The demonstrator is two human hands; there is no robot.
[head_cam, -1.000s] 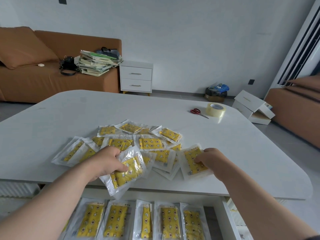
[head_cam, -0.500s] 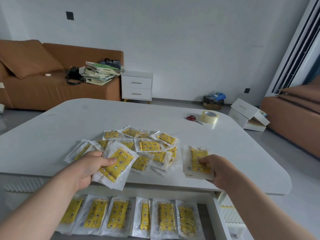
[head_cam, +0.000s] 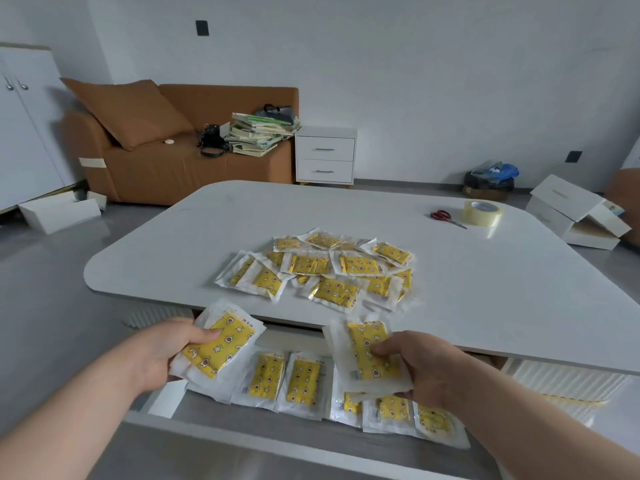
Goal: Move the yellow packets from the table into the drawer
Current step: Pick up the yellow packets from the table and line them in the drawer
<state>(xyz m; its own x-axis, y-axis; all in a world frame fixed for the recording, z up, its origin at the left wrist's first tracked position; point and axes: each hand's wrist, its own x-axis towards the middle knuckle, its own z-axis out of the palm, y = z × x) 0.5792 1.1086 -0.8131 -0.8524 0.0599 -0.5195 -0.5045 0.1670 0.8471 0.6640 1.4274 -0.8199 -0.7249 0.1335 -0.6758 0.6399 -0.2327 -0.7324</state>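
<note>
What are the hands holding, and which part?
The left hand pinches a yellow star-printed packet in clear plastic by its left edge; the right hand pinches a second yellow packet by its right side.

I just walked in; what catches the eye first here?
Bright yellow packets everywhere: a loose heap lies on the white table, and a row already lines the open drawer below its near edge. Over that drawer, the left hand grips a tilted packet and the right hand holds a second packet.
</note>
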